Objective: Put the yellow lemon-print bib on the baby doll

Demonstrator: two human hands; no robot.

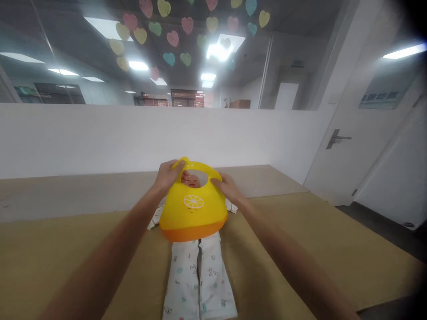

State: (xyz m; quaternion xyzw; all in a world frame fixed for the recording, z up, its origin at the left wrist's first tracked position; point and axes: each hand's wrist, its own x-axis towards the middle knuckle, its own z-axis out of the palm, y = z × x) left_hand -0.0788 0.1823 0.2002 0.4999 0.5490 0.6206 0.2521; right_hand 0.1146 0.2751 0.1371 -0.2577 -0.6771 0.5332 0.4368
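A yellow baby bib [196,215] with an orange catch pocket and a printed citrus slice is held up between my hands. My left hand [168,175] pinches the upper left of its neck loop. On the right side of the loop, my right hand [227,184] grips the edge. Behind the bib lies a baby doll [192,181], its face partly visible through the neck opening. White patterned pants [200,280] stretch out below the bib, and sleeve ends of the doll's clothing show at both sides. The bib hides the doll's torso.
The doll lies on a tan tabletop [283,231] with a paler strip [253,175] along the back. Behind stands a white low wall [100,138] under a window with heart-shaped notes. A door with a handle [336,138] is at the right.
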